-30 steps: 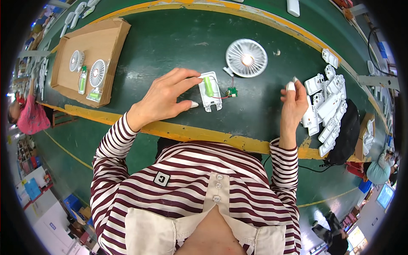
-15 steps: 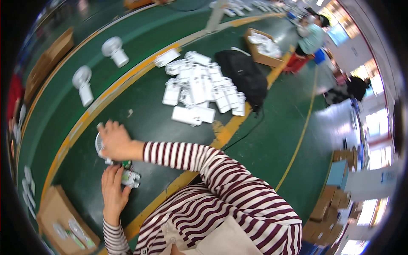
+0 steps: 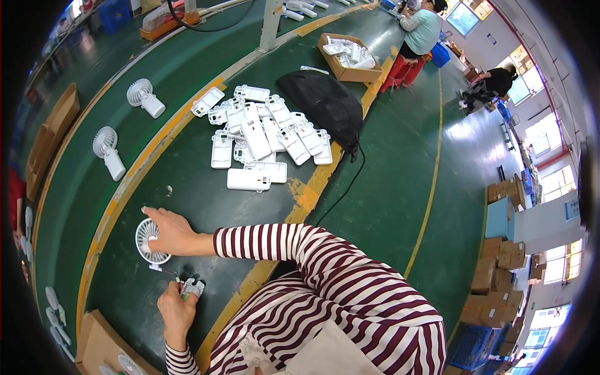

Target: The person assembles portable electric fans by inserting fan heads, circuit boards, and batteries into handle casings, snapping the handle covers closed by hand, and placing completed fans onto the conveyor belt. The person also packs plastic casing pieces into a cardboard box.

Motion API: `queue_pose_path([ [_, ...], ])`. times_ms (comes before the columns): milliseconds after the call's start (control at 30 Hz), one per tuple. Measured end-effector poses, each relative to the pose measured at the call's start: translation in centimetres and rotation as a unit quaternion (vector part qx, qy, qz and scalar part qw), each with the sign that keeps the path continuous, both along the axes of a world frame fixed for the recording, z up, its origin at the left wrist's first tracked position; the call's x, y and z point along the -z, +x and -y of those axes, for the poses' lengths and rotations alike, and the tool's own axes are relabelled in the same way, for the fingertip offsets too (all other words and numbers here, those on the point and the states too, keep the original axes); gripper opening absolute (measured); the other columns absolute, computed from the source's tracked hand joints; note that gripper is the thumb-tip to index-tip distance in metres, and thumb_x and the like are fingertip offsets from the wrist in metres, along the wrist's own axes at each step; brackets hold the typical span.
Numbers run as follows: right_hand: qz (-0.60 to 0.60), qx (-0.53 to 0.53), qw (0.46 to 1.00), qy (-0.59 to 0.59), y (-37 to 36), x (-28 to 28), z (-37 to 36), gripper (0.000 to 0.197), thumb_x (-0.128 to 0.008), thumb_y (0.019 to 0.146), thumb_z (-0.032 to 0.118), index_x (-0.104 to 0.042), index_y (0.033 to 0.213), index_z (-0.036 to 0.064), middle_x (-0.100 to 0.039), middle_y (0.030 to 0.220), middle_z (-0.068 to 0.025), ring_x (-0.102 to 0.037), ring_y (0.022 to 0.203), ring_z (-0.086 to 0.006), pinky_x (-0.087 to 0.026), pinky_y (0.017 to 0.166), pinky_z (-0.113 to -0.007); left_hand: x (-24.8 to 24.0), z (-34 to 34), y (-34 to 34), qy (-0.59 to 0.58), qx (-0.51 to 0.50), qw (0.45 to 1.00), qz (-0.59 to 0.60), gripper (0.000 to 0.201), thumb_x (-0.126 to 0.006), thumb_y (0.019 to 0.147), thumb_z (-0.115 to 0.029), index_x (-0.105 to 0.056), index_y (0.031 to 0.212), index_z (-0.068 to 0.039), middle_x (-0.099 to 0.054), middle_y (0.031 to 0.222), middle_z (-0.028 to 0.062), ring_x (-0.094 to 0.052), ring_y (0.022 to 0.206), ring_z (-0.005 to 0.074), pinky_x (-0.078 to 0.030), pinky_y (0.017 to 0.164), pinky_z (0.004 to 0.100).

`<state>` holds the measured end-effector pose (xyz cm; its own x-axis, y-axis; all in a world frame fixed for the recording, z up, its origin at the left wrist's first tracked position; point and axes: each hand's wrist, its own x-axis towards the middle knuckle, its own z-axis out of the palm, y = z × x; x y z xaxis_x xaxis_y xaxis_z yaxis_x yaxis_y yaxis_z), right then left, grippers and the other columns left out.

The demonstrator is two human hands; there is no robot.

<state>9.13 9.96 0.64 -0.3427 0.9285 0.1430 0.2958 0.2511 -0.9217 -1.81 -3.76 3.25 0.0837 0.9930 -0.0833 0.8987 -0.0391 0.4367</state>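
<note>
My right hand [image 3: 172,232] reaches in from the right and is closed on a round white fan head [image 3: 149,236], its thumb and fingers over the grille. Below it, my left hand [image 3: 177,311] pinches a small white plastic casing [image 3: 192,287], with a bit of green beside the fingertips. A thin wire [image 3: 167,271] runs from the base of the fan head toward the casing. Both pieces are at the dark green worktop. Farther off lies a pile of white handle shells [image 3: 256,128], some with small openings at one end.
Two white handheld fans [image 3: 107,152] lie on the green belt beyond the yellow-edged rail. A black bag [image 3: 325,103] with a cord sits right of the pile, before a carton [image 3: 350,70] of white parts. Another carton [image 3: 103,344] is at the lower left. A person [image 3: 419,34] sits farther along.
My view has shifted, so the pile appears farther left. My left fingers have drawn together around the casing, and more of the fan head shows under my right hand.
</note>
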Motion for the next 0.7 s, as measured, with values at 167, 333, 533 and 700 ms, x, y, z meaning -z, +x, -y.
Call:
queue_pose_path([
  [167,-0.189,0.034,0.981,0.001,-1.2,-1.6,-1.3,0.057,-0.066,0.066,0.016,-0.046,0.116,-0.0048,-0.058,0.103,-0.0212,-0.058,0.096,-0.032,-0.044,0.085,-0.033,1.2,1.4,-0.4,-0.197,-0.216,0.835,0.466,0.018,-0.058,0.067,-0.004,-0.056,0.083,0.004,-0.062,0.07,0.0177,-0.061,0.057,0.0268,-0.049,0.05,0.0338],
  [333,-0.206,-0.026,0.978,-0.009,0.6,-5.3,-2.2,0.031,-0.064,0.07,-0.001,-0.058,0.101,-0.0033,-0.062,0.092,-0.0087,-0.058,0.083,-0.0152,-0.048,0.074,-0.026,3.4,1.4,-0.9,-0.282,-0.15,0.554,0.769,0.053,-0.062,0.076,-0.016,-0.041,0.121,0.003,-0.056,0.108,0.0202,-0.06,0.094,0.0302,-0.051,0.082,0.0411],
  [533,-0.302,-0.063,0.934,-0.18,1.7,-6.6,-1.0,0.027,-0.061,0.081,0.007,-0.058,0.105,-0.0042,-0.062,0.092,-0.0053,-0.057,0.08,-0.0098,-0.046,0.072,-0.023,3.3,2.0,0.4,-0.218,-0.121,0.412,0.877,0.078,-0.045,0.08,-0.06,-0.034,0.129,0.001,-0.048,0.119,0.0215,-0.052,0.106,0.0361,-0.042,0.091,0.0448],
  [700,-0.289,-0.099,0.92,-0.245,0.8,-6.1,0.5,0.029,-0.063,0.082,0.012,-0.058,0.106,-0.0039,-0.062,0.095,-0.0063,-0.057,0.082,-0.0106,-0.046,0.074,-0.023,3.1,1.5,-0.4,-0.162,-0.231,0.475,0.834,0.046,-0.04,0.091,-0.04,-0.049,0.11,0.001,-0.06,0.094,0.0147,-0.062,0.081,0.027,-0.053,0.071,0.0395],
])
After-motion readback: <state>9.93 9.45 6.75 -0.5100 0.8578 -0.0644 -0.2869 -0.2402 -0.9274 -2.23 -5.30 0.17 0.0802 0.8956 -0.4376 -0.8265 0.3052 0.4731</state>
